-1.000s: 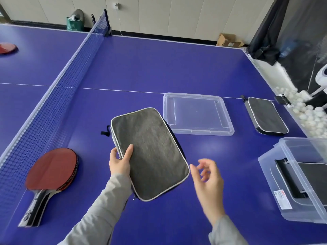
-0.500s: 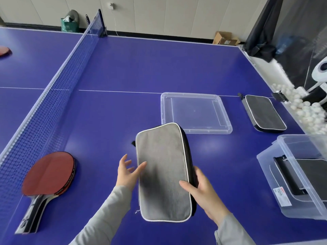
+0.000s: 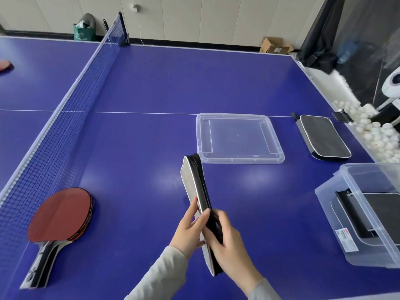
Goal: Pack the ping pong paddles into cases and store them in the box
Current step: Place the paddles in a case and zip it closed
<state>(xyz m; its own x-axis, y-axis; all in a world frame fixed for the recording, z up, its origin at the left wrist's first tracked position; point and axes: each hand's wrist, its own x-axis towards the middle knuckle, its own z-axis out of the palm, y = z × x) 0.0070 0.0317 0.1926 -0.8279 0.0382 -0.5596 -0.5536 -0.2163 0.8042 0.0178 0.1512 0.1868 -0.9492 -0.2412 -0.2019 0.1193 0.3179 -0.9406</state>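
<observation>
Head view, looking down over a blue table (image 3: 164, 87): a person stands a grey paddle case (image 3: 195, 191) on edge, zipper side up, above the near middle of the table. The left hand (image 3: 190, 230) presses flat fingers against the case's grey face; the right hand (image 3: 229, 241) clasps its black spine from the other side.

Progress looks partial. At 3 o'clock, a clear box (image 3: 346, 245) already holds at least one dark case, and a second case (image 3: 323, 137) lies flat at 1 o'clock, not yet stored. At 9 o'clock, stacked red paddles (image 3: 60, 215) lie unpacked beside the net (image 3: 65, 118), and another paddle (image 3: 5, 65) sits far off at 10 o'clock. The box lid (image 3: 238, 138) rests just beyond the held case at 12 o'clock.

Open tabletop separates the hands from both paddles and box; the box overhangs the near right edge, where a nudge could tip it.
</observation>
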